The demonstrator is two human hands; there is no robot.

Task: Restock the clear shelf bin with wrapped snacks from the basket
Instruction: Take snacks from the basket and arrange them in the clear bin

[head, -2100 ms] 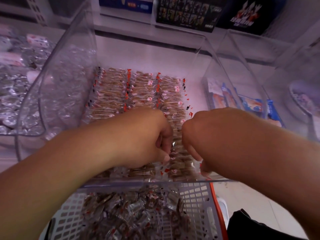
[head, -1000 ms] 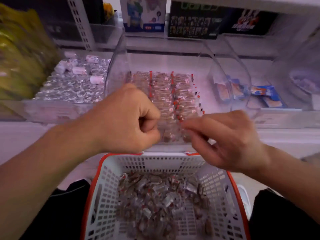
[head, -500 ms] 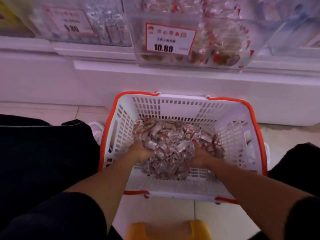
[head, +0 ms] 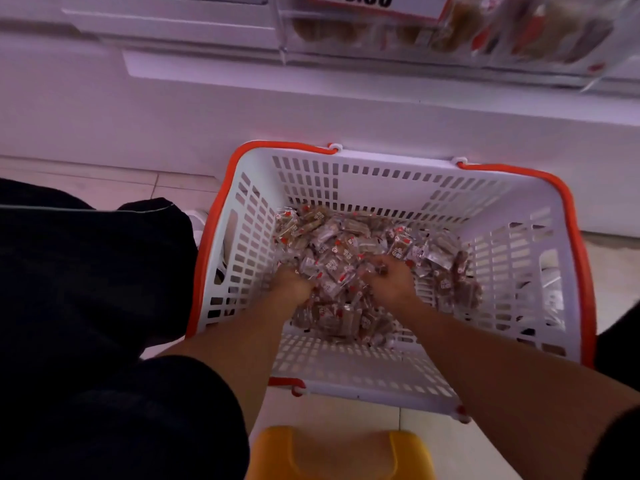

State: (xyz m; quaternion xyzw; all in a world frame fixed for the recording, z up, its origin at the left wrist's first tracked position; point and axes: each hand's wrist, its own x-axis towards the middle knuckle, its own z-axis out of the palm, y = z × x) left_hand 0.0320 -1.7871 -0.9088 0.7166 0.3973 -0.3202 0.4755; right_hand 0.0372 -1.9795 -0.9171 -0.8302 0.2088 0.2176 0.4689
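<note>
Basket [head: 346, 174]: white slotted plastic, rectangular, orange rim and handle; stands on the pale tiled floor [head: 104, 188], directly below the shelf front.

Wrapped snacks [head: 343, 244]: small brown bars in clear wrappers with red and white print; a loose heap covers most of the basket bottom, thickest at the centre and toward the right wall.

Left hand [head: 292, 284]: lowered into the heap at its left side, fingers curled down among the wrappers; fingertips are buried, so whether they actually grip a snack cannot be told.

Right hand [head: 389, 280]: in the heap just right of the left hand, the two hands close but apart; fingers bent, with a small dark piece pinched at the fingertips, most likely one of the snacks, though blur hides detail.

Clear shelf bin [head: 485, 36]: transparent plastic, mounted at the shelf edge at the top of the head view, above and behind the basket; brown snacks with red marks show through its front wall, blurred.

Price label [head: 377, 5]: white card with red border on the bin front, cut off by the frame edge, digits only partly legible.

Dark trouser legs [head: 86, 289]: on either side of the basket, the left one large in view.

Yellow plastic stool [head: 341, 452]: at the bottom edge, near side of the basket.
</note>
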